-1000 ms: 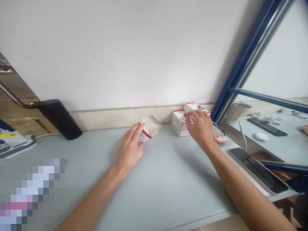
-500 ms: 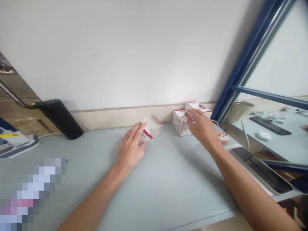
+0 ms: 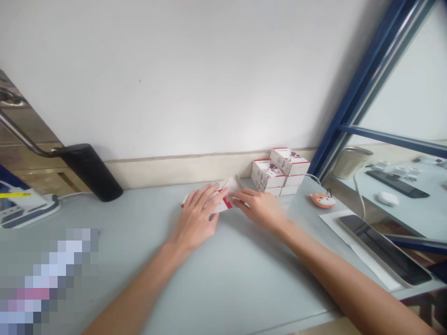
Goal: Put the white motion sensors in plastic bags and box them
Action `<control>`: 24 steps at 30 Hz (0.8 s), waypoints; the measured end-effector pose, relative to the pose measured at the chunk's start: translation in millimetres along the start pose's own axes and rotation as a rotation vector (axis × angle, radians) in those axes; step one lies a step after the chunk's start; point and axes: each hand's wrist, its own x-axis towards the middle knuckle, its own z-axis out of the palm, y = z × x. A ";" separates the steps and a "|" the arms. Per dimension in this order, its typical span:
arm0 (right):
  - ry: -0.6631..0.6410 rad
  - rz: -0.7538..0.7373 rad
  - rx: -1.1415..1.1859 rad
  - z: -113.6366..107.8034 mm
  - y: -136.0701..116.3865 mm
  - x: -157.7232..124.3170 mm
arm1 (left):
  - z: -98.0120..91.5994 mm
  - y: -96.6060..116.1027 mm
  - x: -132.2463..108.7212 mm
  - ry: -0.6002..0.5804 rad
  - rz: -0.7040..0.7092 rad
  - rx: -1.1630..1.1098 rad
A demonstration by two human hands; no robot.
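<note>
A white box with red edges [image 3: 223, 203] lies on the grey-blue table [image 3: 216, 288] near the wall, its right end open with flaps spread. My left hand [image 3: 195, 216] is wrapped over the box from the left and holds it. At the open end, my right hand [image 3: 260, 207] has its fingers pressed together against the flaps; whether anything small is between them is hidden. Several similar white and red boxes [image 3: 268, 173] are stacked against the wall to the right.
An orange and white animal-shaped case [image 3: 323, 200] sits right of the stack. A phone [image 3: 384, 249] lies on white paper [image 3: 331, 218] at the right edge. A black cylinder [image 3: 92, 172] leans at the left. A mirror with a blue frame [image 3: 335, 125] stands at the right.
My right hand has moved left from the stacked boxes to the open end of the held box. The held box now lies lower and flatter under my left hand.
</note>
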 end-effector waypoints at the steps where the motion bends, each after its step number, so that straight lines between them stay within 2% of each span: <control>1: -0.024 0.002 -0.003 -0.1 1.0 -0.1 | -0.9 0.9 0.3 -0.002 0.035 -0.013; 5: -0.067 -0.036 -0.051 -0.5 0.3 -0.2 | -3.6 1.8 1.2 -0.014 0.101 -0.090; 11: -0.007 -0.119 -0.046 0.5 6.0 4.8 | -8.9 -9.4 4.8 -0.122 -0.056 -0.141; 13: 0.061 -0.101 -0.037 -1.4 14.5 6.6 | -12.7 -13.8 6.5 -0.164 -0.086 -0.162; 15: 0.185 -0.078 -0.012 -4.1 24.4 7.4 | -16.2 -18.8 7.2 -0.200 -0.109 -0.187; 17: 0.319 -0.054 0.060 -6.5 32.9 7.0 | -18.2 -26.3 5.8 -0.216 -0.139 -0.173; 19: 0.379 -0.014 0.179 -7.2 38.2 5.9 | -18.1 -37.1 2.4 -0.231 -0.179 -0.121; 24: 0.287 0.066 0.413 -2.8 39.6 3.4 | -17.2 -60.1 -2.2 -0.316 -0.162 -0.030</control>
